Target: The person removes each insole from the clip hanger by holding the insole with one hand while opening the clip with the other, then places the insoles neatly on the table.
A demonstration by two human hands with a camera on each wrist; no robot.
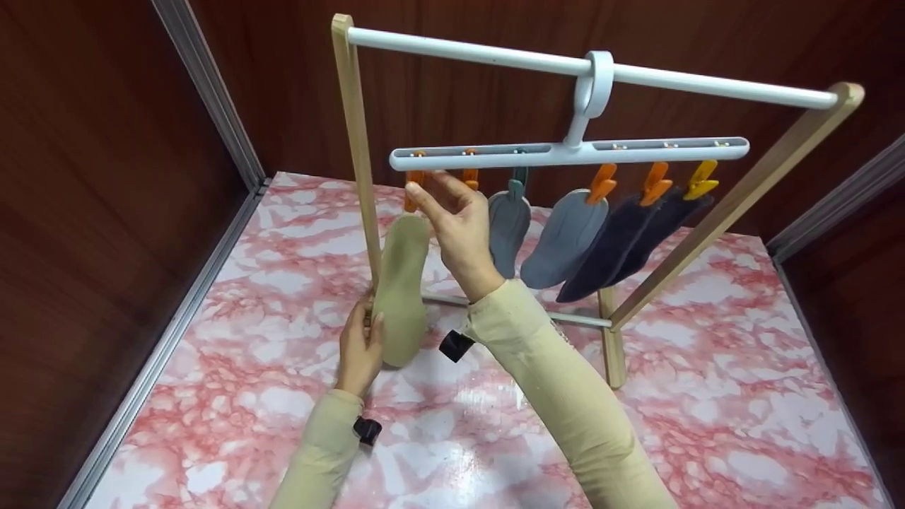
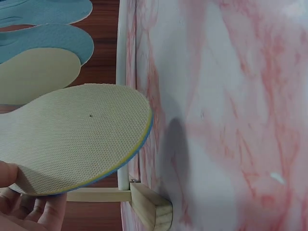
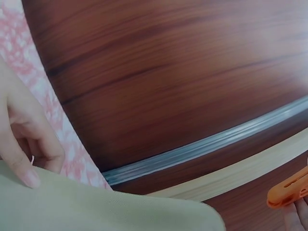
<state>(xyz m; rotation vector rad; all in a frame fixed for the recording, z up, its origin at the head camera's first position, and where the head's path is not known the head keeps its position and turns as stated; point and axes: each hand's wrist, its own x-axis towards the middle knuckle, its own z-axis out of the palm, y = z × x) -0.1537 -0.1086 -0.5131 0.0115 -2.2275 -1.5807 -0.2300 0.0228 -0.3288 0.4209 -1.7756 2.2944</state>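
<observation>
My left hand (image 1: 360, 353) holds a beige insole (image 1: 404, 297) by its side edge, thumb on one face and fingers behind. In the left wrist view the insole (image 2: 82, 134) shows a textured sole and a yellow-and-blue edge. My right hand (image 1: 463, 230) pinches an orange clothespin (image 1: 415, 189) at the left end of the white hanger (image 1: 481, 159). The insole's upper end lies just below that clothespin; in the right wrist view a gap shows between the insole (image 3: 120, 211) and the clothespin (image 3: 288, 190).
A second orange clothespin (image 1: 470, 177) is partly behind my right hand. Grey-blue insoles (image 1: 565, 237) and dark insoles (image 1: 622, 240) hang from clothespins farther right. Another beige insole (image 2: 41, 72) hangs behind. A wooden rack post (image 1: 360, 155) stands left, above a pink-marbled surface (image 1: 233, 396).
</observation>
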